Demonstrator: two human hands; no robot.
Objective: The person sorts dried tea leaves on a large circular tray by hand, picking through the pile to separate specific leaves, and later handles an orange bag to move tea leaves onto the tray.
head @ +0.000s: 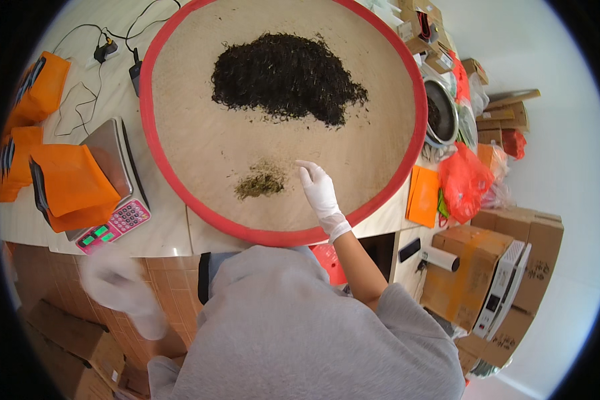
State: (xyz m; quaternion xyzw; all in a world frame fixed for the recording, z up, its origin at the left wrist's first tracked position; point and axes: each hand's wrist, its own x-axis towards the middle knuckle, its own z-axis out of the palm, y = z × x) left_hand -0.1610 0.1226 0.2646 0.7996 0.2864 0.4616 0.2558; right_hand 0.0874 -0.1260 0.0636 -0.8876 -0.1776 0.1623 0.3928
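A large round shallow tray (395,165) with a red rim lies on the table before me. On it is a heap of dark, twisted dried leaves (280,75) that look like loose tea. Closer to me is a small pile of greenish-brown fragments (261,185). Just right of that pile is my right hand (317,187) in a white glove, over the tray, fingers slightly bent and nothing seen in them. My left hand (112,280), also gloved in white, is motion-blurred off the table's front edge, below the scale; its fingers cannot be made out.
An orange bag (75,185) lies on a digital scale (110,150) with a pink keypad, beside more orange bags (45,90). Black cables (102,50) cross the table's left. Rightward are a metal bowl (442,112), a red plastic bag (465,182), a phone (410,250) and cardboard boxes (460,265).
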